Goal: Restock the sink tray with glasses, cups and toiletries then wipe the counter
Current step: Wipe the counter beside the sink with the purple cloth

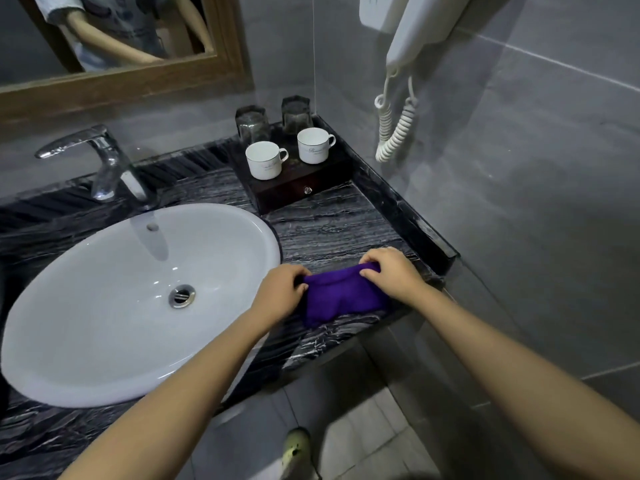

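A purple cloth (341, 297) lies folded on the dark marble counter (332, 226) to the right of the sink. My left hand (280, 292) pinches its left edge and my right hand (391, 271) grips its far right corner. At the back right corner stands a dark wooden tray box (298, 188) with a small drawer knob. On it are two white cups (265, 160) (313, 145) in front and two upturned clear glasses (252, 124) (295, 114) behind. No toiletries are visible.
A white oval basin (131, 306) with a chrome faucet (104, 157) fills the counter's left. A wood-framed mirror (131, 81) hangs above. A white wall hair dryer (415, 32) with coiled cord (394, 133) hangs on the right wall. The counter edge drops to tiled floor.
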Motion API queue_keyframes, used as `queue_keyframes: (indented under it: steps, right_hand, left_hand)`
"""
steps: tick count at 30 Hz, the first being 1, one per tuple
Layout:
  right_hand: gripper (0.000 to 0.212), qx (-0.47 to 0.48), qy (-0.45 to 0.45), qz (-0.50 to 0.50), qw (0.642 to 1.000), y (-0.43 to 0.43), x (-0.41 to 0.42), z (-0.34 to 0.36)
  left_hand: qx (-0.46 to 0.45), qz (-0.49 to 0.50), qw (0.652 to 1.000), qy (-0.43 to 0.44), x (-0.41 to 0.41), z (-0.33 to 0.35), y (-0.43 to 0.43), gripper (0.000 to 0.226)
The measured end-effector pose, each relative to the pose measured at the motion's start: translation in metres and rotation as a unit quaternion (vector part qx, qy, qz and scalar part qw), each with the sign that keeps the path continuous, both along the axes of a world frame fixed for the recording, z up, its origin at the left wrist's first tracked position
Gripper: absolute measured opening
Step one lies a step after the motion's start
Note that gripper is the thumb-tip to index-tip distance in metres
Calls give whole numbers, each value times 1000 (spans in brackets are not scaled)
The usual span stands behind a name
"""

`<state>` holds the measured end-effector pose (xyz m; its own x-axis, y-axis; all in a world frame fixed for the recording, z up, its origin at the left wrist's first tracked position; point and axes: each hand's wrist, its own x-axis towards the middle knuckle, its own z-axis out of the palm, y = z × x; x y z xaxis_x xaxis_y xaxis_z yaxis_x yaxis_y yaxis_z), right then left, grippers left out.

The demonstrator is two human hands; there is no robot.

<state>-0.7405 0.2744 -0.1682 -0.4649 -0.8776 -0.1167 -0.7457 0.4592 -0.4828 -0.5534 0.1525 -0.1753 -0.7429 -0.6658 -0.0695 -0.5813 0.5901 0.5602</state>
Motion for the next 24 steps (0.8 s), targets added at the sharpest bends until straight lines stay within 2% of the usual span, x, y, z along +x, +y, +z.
queue_keyframes:
  steps: [5,8,10,12,14,16,18,21,24]
  right_hand:
    - [26,51,103,30,993,-13,8,-19]
    - [31,-23,144,102,984,-11,17,-35]
    - [33,-54,148,206,966,-8,22,-43]
    - [41,-25,126,280,951,-4,23,-51]
    - [46,-2,105,298,949,1,22,-55]
    - [47,1,95,297,950,5,20,-59]
    - [48,-8,115,312,943,8,18,-61]
    - [48,-22,160,346,924,3,11,-62]
    - [50,-29,165,381,909,-5,11,-69]
  left_hand:
    - [1,-36,999,-40,-3,-24,-18,25]
    - [-20,-35,999,-3,-4,-31,-32,26]
    - [-60,-12,998,22,-5,-33,-47,31]
    - [-112,-10,993,16,-6,-37,-66,38]
    - [-136,-36,990,-25,-7,-42,-83,48]
    - [-123,-52,988,-76,-8,-47,-94,62]
    - [-107,-51,989,-89,-10,-52,-96,71]
    - [-93,-29,993,-66,-12,-58,-93,63]
    - [-83,-7,996,-37,-16,-63,-91,56]
